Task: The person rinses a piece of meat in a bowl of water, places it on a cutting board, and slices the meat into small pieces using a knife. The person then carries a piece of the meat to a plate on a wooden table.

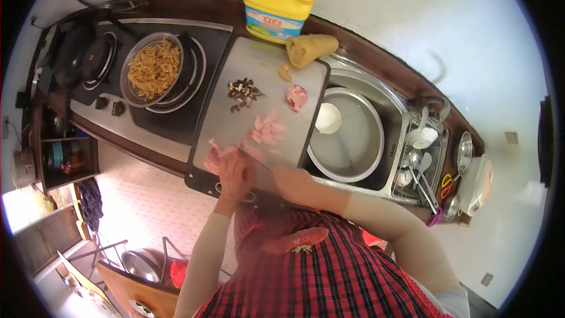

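Observation:
My left hand (236, 174) presses on pale pink raw meat (212, 155) at the near edge of the metal cutting board (216, 117). Close to its right, my right hand (293, 185) grips a cleaver; its blade (265, 176) is blurred and reaches toward the meat by my left fingers. Sliced meat (268, 128) lies in a pile just beyond the blade. Farther up the board are chopped dark mushroom-like pieces (245, 92), a lump of meat (296, 98) and a small tan piece (285, 72) that looks like ginger.
Left of the board, a bowl of shredded brown food (154, 70) stands on the gas stove (167, 128). A yellow detergent jug (278, 9) and a tan root-like piece (311, 48) are behind. The sink (393, 141) holds a metal basin (353, 141); a dish rack (417, 163) stands beyond.

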